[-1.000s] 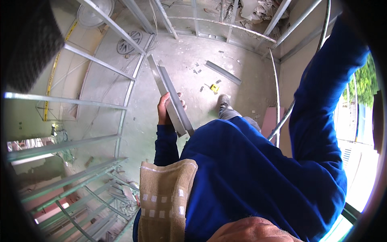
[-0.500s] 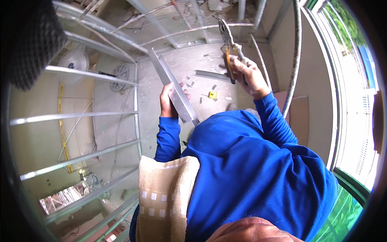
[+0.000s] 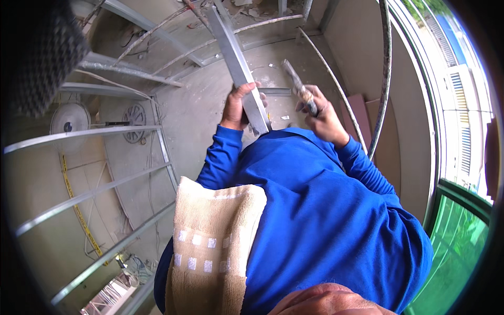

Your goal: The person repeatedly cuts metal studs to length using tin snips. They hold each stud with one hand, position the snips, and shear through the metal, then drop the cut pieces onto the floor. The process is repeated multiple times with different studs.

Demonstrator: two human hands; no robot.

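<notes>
My left hand (image 3: 234, 108) is closed around a long grey metal channel (image 3: 231, 52). The channel slants from the far end down to my waist, its lower end close to my blue shirt. To the right, my right hand (image 3: 326, 122) grips a pair of metal snips (image 3: 295, 79) by the handles. Their blades point up and away, apart from the channel. Motion blurs the snips, so I cannot see whether the blades are parted. Beyond my hands, a shorter channel piece (image 3: 278, 91) lies on the floor.
Metal framing bars (image 3: 94, 131) span the left side, with a round fan (image 3: 70, 126) and a spoked wheel-like disc (image 3: 135, 122) beyond them. A scaffold pipe (image 3: 387, 73) curves past on the right, before a window (image 3: 446, 131). A beige towel (image 3: 210, 226) hangs over my left shoulder.
The channel has moved right and farther up in view, now covering the floor's middle. The snips have come lower and their handles look closer together. The yellow tape measure is now mostly hidden.
</notes>
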